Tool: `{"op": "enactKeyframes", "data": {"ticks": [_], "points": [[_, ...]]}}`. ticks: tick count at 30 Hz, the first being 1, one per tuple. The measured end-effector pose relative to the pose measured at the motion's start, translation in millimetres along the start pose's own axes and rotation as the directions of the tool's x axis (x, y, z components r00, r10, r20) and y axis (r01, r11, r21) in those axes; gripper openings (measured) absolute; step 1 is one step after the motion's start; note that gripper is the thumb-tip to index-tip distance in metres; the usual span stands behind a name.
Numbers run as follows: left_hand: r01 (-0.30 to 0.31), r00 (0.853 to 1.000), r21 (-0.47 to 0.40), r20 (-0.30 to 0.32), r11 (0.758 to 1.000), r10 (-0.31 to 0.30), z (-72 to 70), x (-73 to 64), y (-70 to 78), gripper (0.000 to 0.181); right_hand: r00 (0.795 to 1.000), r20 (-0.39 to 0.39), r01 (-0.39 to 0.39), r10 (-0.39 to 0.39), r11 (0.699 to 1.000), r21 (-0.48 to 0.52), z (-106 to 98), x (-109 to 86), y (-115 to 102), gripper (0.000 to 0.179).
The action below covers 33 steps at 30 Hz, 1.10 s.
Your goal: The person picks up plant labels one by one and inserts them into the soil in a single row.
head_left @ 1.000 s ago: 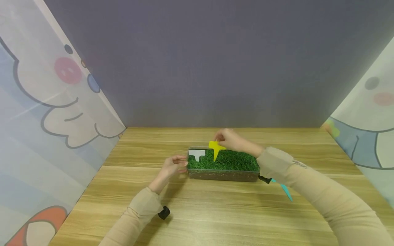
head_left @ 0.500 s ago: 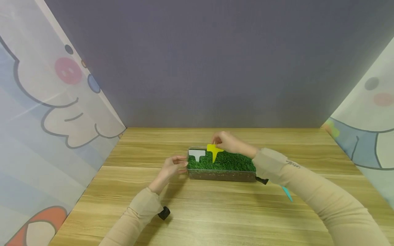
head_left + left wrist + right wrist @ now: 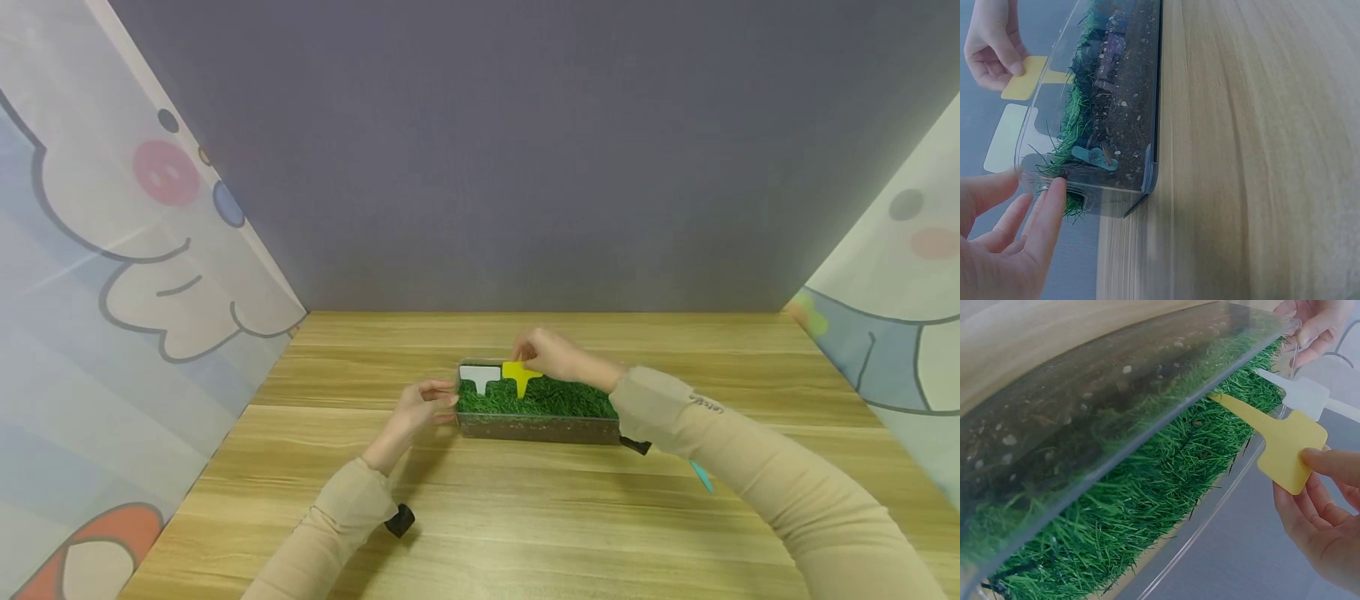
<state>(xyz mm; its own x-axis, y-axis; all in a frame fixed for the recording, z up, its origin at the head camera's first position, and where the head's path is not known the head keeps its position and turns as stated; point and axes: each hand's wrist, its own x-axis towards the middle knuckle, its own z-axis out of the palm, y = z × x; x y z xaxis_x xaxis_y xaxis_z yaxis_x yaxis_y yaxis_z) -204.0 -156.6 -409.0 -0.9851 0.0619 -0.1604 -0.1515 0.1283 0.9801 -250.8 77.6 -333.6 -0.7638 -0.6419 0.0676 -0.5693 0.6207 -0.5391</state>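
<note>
A clear planter box of dark soil and green grass lies lengthwise before me. My right hand pinches a yellow T-shaped plant label by its wide head, thumb on one face. The label's pointed stem reaches down into the grass. Beside it a white T-shaped plant label stands upright in the grass at the box's left end. My left hand rests against that end; in the left wrist view its extended fingers touch the clear wall.
A turquoise pointed strip lies on the wooden table right of the box, partly hidden by my right sleeve. A small blue-green piece shows in the soil through the wall. A grey panel rises behind the table.
My right hand has lowered and shifted slightly left with the yellow plant label, bringing it beside the white one and its stem deeper into the grass. The left hand stays put.
</note>
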Motion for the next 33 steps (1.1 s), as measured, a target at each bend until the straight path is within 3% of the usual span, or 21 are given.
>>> {"op": "enactKeyframes", "data": {"ticks": [33], "points": [[0.023, 1.0, -0.021, -0.005, 1.0, -0.023, 0.2, -1.1, 0.8, 0.029, 1.0, -0.002, -0.014, 0.014, 0.999, -0.046, 6.0, -0.5, -2.5, 0.012]]}}
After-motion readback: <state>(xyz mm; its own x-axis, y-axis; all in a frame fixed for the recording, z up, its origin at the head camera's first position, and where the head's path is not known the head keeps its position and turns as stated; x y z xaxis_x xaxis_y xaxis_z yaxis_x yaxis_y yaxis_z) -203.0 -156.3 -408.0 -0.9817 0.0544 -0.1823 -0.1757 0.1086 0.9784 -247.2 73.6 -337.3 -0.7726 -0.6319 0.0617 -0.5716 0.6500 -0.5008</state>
